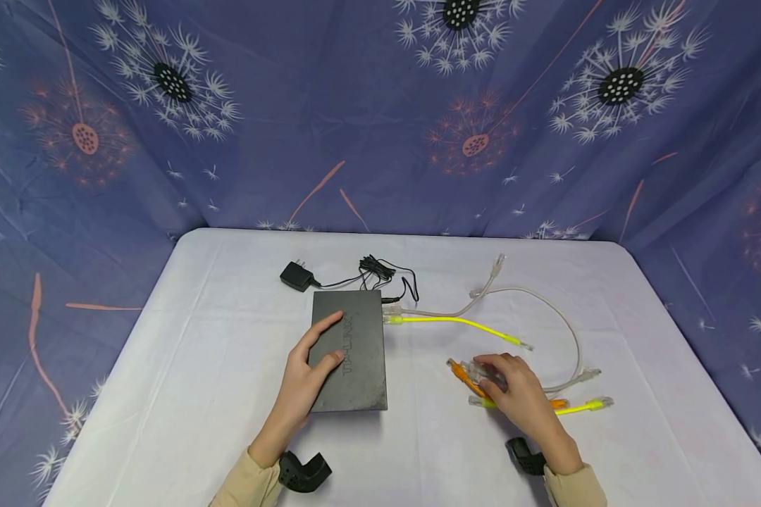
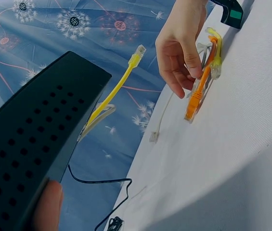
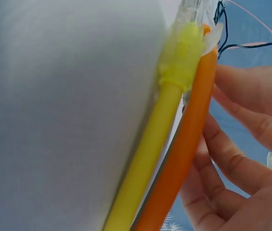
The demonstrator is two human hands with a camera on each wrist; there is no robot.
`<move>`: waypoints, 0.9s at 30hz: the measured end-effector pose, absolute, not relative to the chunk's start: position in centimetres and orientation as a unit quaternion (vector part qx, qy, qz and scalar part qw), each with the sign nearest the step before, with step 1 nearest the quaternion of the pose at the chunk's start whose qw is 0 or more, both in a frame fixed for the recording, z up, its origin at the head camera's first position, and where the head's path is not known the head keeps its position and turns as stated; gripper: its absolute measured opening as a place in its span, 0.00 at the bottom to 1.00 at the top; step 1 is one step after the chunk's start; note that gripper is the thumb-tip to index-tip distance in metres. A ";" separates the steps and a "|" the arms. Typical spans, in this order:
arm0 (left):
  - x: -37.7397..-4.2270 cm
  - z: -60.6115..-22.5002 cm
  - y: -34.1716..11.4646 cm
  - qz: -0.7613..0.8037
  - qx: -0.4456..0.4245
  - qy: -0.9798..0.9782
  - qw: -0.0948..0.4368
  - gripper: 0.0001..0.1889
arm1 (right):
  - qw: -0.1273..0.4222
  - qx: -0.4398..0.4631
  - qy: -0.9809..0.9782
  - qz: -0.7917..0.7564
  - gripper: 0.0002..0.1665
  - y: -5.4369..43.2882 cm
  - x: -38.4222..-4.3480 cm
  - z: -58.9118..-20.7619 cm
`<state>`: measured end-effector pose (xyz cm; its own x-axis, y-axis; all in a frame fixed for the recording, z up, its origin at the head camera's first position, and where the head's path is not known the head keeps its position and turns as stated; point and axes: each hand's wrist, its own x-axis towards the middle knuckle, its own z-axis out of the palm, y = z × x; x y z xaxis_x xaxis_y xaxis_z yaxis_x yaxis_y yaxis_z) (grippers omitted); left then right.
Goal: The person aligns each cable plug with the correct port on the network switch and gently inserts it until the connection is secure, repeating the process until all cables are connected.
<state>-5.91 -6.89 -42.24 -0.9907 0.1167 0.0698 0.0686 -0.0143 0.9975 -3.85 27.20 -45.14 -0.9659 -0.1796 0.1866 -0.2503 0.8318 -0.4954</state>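
Observation:
My left hand [image 1: 301, 377] holds a dark TP-LINK network switch [image 1: 361, 384] by its left side, thumb and index finger on the top face. In the left wrist view, the vented switch [image 2: 39, 125] fills the left, with a fingertip at its edge. Yellow [image 1: 456, 320] and grey [image 1: 447, 313] network cables run from the switch's right side. My right hand [image 1: 523, 394] is over loose cables, including an orange network cable [image 2: 200, 89] and a yellow one [image 3: 150, 159]. A clear-ended grey plug [image 1: 482, 373] lies between thumb and fingers; whether they pinch it is unclear.
A black power adapter [image 1: 297, 277] and its bundled cord [image 1: 375, 267] lie behind the switch on the white-covered table [image 1: 184, 352]. Another grey cable [image 1: 571, 324] curves at the right. Black wrist mounts [image 1: 304, 473] hang by the sleeves. Dandelion-patterned cloth [image 1: 355, 127] surrounds the table.

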 end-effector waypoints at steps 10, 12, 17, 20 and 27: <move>-5.9 -42.3 -6.8 0.707 0.063 0.705 0.017 0.30 | 0.039 0.100 -0.957 0.269 0.20 26.9 -3.8 -45.1; -5.9 -42.3 -6.8 0.707 0.063 0.705 0.016 0.30 | 0.039 0.102 -0.956 0.273 0.20 26.9 -3.8 -45.1; -5.9 -42.4 -6.8 0.708 0.064 0.703 0.015 0.30 | 0.040 0.111 -0.950 0.288 0.22 26.8 -3.8 -45.0; -5.9 -42.4 -6.8 0.708 0.064 0.703 0.015 0.30 | 0.047 0.120 -0.947 0.293 0.23 26.7 -3.7 -45.1; -5.8 -42.4 -6.8 0.709 0.061 0.703 0.016 0.30 | 0.073 0.140 -0.942 0.295 0.23 26.7 -3.6 -45.1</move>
